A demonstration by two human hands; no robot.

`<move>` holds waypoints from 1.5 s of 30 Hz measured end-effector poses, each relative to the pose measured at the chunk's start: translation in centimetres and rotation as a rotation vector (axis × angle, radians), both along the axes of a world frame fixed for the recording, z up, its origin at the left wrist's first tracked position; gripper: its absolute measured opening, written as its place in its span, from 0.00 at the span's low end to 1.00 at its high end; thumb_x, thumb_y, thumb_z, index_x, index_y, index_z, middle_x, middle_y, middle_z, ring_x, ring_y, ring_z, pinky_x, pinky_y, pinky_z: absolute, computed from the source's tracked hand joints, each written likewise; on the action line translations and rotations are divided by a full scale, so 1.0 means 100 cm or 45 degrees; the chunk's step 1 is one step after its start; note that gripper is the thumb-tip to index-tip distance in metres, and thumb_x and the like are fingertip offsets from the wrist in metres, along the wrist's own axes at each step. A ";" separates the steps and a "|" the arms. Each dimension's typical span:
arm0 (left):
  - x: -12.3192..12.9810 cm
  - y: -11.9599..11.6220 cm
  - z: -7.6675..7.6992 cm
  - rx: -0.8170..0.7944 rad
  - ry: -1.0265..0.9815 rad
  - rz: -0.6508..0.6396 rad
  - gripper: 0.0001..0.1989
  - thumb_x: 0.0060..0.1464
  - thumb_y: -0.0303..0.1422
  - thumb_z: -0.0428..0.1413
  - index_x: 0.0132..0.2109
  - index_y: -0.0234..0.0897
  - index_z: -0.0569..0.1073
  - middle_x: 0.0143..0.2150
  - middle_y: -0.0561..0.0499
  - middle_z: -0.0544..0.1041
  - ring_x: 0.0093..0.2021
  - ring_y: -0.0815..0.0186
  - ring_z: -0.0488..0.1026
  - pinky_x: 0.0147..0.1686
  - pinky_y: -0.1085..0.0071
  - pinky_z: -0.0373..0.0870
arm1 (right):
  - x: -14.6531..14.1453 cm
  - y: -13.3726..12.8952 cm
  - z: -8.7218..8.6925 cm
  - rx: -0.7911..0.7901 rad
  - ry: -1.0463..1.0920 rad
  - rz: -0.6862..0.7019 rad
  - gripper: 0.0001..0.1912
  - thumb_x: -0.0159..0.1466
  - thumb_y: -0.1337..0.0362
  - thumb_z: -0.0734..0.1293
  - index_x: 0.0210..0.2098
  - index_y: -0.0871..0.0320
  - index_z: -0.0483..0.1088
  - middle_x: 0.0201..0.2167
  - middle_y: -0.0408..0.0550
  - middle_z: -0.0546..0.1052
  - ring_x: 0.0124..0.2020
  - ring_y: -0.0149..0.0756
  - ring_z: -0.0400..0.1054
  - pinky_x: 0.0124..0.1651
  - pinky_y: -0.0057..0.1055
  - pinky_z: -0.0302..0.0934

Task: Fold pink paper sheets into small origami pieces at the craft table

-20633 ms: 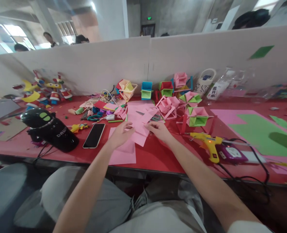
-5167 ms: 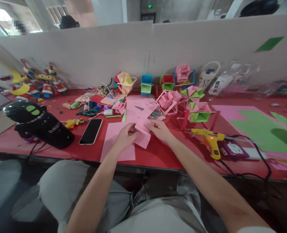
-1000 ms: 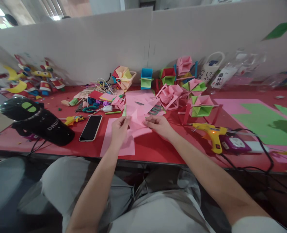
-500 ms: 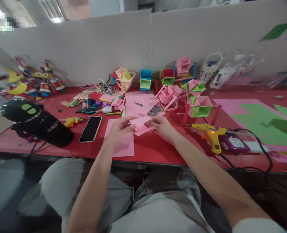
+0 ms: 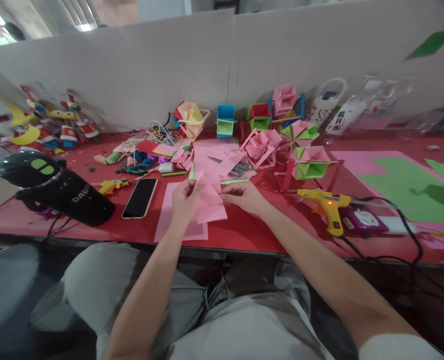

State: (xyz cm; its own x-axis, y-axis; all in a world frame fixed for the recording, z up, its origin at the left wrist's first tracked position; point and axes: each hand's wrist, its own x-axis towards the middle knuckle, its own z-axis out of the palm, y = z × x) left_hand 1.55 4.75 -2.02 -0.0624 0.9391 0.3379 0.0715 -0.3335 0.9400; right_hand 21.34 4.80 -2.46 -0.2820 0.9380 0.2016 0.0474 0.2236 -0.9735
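Note:
Between my two hands is a piece of folded pink paper, held upright over the red table. My left hand pinches its left side between thumb and fingers. At its right edge my right hand is closed on the paper with the fingertips. Under and left of it lies a flat pink sheet. Just behind, a pair of scissors rests among more pink paper pieces, its blades partly covered.
A phone and a black tumbler lie to the left. On the right are a yellow glue gun with its light on, a purple power socket and a green sheet. Folded paper models stand behind.
The folded paper has turned from lying nearly level to standing more upright, and its lower edge hangs further down. My left hand has rotated with it; the right has shifted only slightly.

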 end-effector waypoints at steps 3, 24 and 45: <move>0.001 0.000 -0.001 0.012 0.016 0.051 0.16 0.55 0.44 0.60 0.29 0.36 0.71 0.24 0.56 0.66 0.25 0.72 0.61 0.26 0.75 0.57 | 0.000 0.000 -0.001 -0.035 0.005 0.019 0.10 0.53 0.58 0.75 0.29 0.57 0.78 0.23 0.43 0.77 0.25 0.32 0.71 0.33 0.31 0.67; -0.002 0.002 -0.003 0.007 0.135 0.070 0.14 0.55 0.44 0.60 0.36 0.35 0.75 0.28 0.52 0.73 0.28 0.69 0.67 0.29 0.74 0.62 | -0.003 -0.003 0.000 -0.063 0.079 0.074 0.18 0.50 0.63 0.76 0.31 0.55 0.63 0.27 0.42 0.76 0.31 0.33 0.74 0.38 0.32 0.66; -0.013 0.005 0.001 -0.065 0.096 -0.111 0.15 0.54 0.43 0.61 0.40 0.36 0.76 0.24 0.54 0.71 0.22 0.71 0.63 0.22 0.75 0.57 | 0.004 -0.002 -0.001 -0.174 0.136 0.151 0.24 0.52 0.60 0.76 0.26 0.54 0.53 0.23 0.37 0.69 0.25 0.29 0.65 0.33 0.30 0.61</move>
State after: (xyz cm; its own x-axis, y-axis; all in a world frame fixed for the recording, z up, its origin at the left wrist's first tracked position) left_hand 0.25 5.29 -1.94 0.0439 0.9561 0.2898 0.1159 -0.2930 0.9490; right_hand 21.70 4.62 -2.59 -0.3756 0.9203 0.1098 -0.0765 0.0873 -0.9932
